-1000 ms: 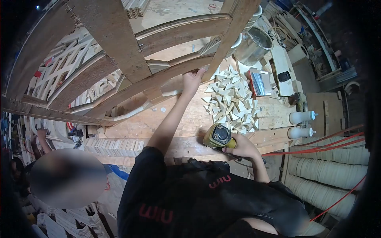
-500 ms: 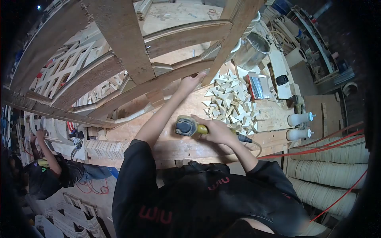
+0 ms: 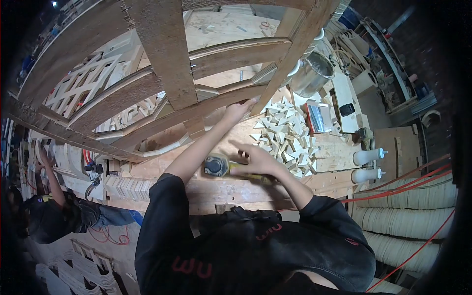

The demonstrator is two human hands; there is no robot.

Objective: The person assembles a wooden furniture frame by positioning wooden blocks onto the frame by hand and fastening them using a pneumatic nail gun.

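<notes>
My left hand [image 3: 238, 110] is closed at the lower right part of a large wooden frame [image 3: 169, 54], its fingertips at the lower curved rail near the right upright; what they grip is hard to make out. Below it, a yellow and black power tool [image 3: 216, 166] lies at the front of the workbench [image 3: 231, 189]. My right hand [image 3: 258, 160] is beside the tool's handle, fingers spread apart and slightly blurred. A pile of small pale triangular wood blocks [image 3: 287, 135] lies just beyond my right hand.
Two white bottles [image 3: 368, 157] stand at the bench's right end, near red hoses [image 3: 398, 189]. A clear bucket [image 3: 312, 76] and a box of strips [image 3: 318, 118] are behind the blocks. Thin wood pieces [image 3: 129, 188] line the front left edge. Another person [image 3: 51, 216] is at far left.
The tool has moved left and down onto the bench, and my right hand has opened from its handle. The wooden frame appears slightly lower and further right in view.
</notes>
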